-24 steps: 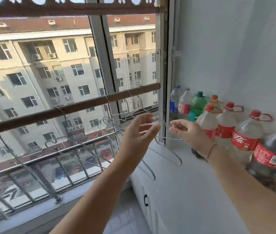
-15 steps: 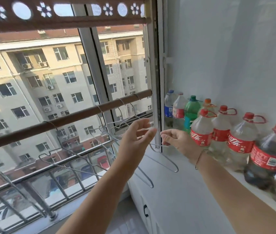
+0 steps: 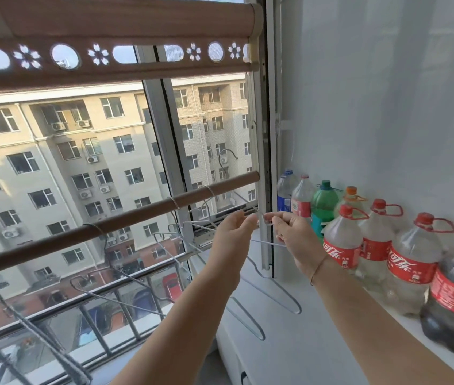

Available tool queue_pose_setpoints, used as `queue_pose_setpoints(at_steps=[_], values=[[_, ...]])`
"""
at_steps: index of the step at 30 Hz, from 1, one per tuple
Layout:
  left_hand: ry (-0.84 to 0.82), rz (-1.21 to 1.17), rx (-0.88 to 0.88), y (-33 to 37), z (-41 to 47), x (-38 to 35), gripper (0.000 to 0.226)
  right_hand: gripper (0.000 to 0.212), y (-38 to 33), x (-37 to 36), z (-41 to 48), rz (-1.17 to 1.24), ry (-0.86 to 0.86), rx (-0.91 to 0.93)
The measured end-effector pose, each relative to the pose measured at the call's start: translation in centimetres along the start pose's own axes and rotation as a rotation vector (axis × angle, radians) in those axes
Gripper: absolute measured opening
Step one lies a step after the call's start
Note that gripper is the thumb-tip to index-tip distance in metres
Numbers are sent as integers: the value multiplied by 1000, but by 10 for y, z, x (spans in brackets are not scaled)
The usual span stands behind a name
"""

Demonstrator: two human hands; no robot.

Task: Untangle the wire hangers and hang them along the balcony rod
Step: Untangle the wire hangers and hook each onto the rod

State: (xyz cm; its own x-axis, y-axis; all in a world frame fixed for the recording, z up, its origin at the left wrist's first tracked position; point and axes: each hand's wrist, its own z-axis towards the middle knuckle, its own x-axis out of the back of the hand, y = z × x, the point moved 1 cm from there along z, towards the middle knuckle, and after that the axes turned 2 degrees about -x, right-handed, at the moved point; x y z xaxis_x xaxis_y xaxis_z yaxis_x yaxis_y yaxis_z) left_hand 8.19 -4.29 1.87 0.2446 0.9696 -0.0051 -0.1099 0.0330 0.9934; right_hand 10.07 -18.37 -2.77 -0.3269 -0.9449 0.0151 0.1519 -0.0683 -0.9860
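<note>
A bundle of wire hangers [image 3: 271, 284] is held up between the person's two hands, just below the right end of the brown rod [image 3: 126, 222] that runs across the window. The left hand [image 3: 231, 240] pinches the wire near the top with fingertips closed on it; the right hand [image 3: 294, 236] grips the same tangle just beside it, fingers curled around the wire. Loops of the held hangers dangle below the hands, over a white surface [image 3: 317, 343]. One hook [image 3: 227, 157] stands up above the rod's right end. Other hangers [image 3: 126, 284] already hang from the rod further left, their hooks over it and their bodies tilted toward the metal railing [image 3: 103, 337]. To the right, a row of plastic bottles [image 3: 373, 245] stands on a white ledge against the wall. A brown roller blind [image 3: 109, 37] with flower cut-outs hangs above the window.
</note>
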Motion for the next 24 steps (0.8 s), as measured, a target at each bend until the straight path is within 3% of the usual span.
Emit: queue_pose_setpoints(at_steps=[7,9,16,19,24], values=[[-91,-53,135,-12,-3,-14,13,23,26,16,-17,-94,85,-36],[-125,-65,162,-19,-7,-24,21,23,39,32,-34,-128,136,-49],[-124,-45,219,-49,-14,-74,14,23,35,72,-110,-162,369,42],[-133,-164,243,-50,-19,-93,9,21,33,76,-130,-163,391,66],[-131,-214,279,-52,-27,-113,23,20,34,89,-155,-157,343,3]])
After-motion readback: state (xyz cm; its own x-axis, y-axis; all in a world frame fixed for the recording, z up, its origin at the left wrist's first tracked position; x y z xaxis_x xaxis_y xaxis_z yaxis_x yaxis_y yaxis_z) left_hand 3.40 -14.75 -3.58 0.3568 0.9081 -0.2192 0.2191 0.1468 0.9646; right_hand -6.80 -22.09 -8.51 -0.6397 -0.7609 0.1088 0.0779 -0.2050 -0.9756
